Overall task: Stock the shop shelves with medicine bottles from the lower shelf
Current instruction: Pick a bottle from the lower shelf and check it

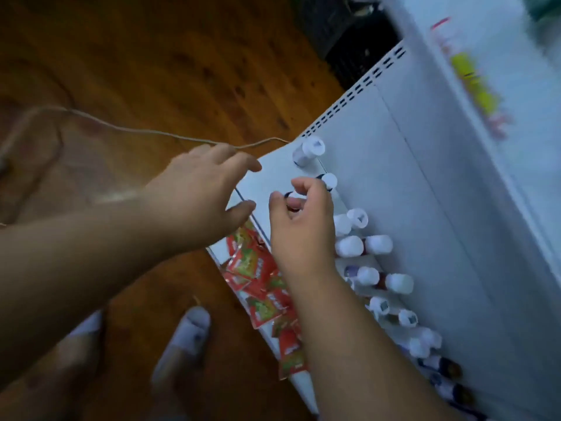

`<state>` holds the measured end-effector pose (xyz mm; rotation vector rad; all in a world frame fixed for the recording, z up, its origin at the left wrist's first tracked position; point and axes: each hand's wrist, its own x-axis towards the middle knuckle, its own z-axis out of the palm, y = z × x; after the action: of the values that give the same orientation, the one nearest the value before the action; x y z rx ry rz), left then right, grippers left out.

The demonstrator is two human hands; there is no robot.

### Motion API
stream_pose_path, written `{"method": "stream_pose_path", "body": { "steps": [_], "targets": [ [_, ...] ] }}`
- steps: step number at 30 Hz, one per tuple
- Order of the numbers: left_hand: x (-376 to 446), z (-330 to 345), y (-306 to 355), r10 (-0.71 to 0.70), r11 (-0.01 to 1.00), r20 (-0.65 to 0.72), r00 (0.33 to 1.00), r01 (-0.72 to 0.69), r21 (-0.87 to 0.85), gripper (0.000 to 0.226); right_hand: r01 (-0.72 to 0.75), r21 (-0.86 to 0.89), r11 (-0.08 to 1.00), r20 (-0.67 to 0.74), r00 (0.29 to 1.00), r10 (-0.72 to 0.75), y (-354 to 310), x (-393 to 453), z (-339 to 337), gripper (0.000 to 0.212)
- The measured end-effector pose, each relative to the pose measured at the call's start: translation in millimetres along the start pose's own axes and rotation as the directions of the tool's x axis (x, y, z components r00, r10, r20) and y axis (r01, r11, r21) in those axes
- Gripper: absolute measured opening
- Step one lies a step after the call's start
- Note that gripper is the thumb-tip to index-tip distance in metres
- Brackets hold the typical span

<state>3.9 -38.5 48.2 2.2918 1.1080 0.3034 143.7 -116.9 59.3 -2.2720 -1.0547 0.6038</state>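
While the right hand (299,220) pinches 1 bottle (294,198) on the white shelf (403,208), it should lift straight up, past its neighbours. The left hand (206,189) hovers spread, holding nothing.

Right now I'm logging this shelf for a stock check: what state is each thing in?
Left hand: open, fingers spread, holding nothing.
Right hand: fingers curled round a bottle.
White-capped bottles: standing in rows.
Red sachets: loosely piled.
Shelf: partly stocked.
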Motion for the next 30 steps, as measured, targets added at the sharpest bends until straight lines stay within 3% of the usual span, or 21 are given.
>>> {"method": "stream_pose_path", "body": {
  "steps": [7,13,17,21,25,30],
  "targets": [
    [80.3,101.3,-42.5,-0.040,0.987,-0.054,0.998,0.031,-0.157,0.057,0.046,-0.216,0.975,-0.039,0.998,-0.056,55.8,115.1,27.2,0.033],
    [146.0,147.9,-48.0,-0.054,0.973,-0.154,0.987,0.017,-0.230,0.055,0.077,-0.494,0.866,-0.071,0.989,-0.129,71.6,205.6,36.1,0.059],
    [167.9,171.2,-44.2,-0.029,0.971,-0.137,0.990,-0.005,-0.241,0.057,0.057,-0.584,0.810,-0.023,0.996,-0.086,92.0,241.4,49.1,0.056],
    [176.9,183.2,-44.9,-0.030,0.967,-0.138,0.990,-0.006,-0.253,0.057,0.022,-0.548,0.836,-0.017,0.999,-0.038,108.4,261.5,62.9,0.054],
    [176.9,185.8,-43.3,-0.031,0.963,-0.168,0.985,-0.015,-0.268,0.055,0.028,-0.462,0.886,-0.047,0.997,-0.056,109.7,257.6,57.2,0.037],
    [139.9,158.3,-44.3,-0.108,0.901,-0.221,0.969,0.001,-0.434,0.071,0.066,-0.015,0.998,0.005,0.998,-0.066,84.9,192.3,40.9,0.028]
  ]
}}
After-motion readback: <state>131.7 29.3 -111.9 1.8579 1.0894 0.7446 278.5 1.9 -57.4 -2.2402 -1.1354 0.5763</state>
